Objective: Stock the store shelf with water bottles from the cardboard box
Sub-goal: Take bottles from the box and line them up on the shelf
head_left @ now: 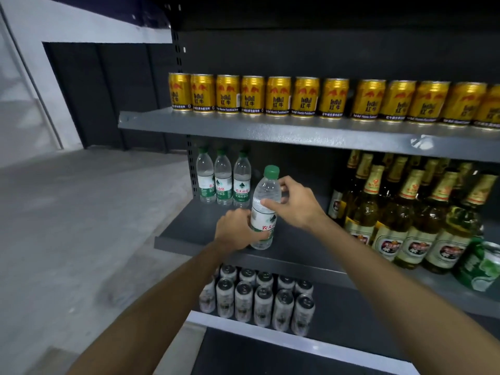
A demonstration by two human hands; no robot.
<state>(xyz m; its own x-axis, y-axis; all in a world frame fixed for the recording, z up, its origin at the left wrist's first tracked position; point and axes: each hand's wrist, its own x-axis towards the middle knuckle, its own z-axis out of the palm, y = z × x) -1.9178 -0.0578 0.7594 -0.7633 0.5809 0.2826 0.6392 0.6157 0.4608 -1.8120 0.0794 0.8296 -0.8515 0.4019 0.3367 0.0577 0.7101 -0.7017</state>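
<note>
**A:** What are your hands doing?

**B:** Your left hand [234, 229] grips the lower body of a water bottle [264, 209], fingers curled round the label. Your right hand [293, 203] pinches its upper part, thumb in front, fingers behind. The bottle stands upright with its green cap on, near the front of the middle shelf [189, 234].

**A:** And around you?

**B:** Three matching bottles [223, 180] stand together at the shelf's back left. To your right, amber beer bottles [405, 215] fill the same shelf, a green can [480, 266] beside them. Above, gold cans [305, 97] line the upper shelf [243, 128]. Below, silver cans [259, 299] stand in rows. To your left lies a grey concrete floor [81, 226] and a dark wall panel [108, 96].
</note>
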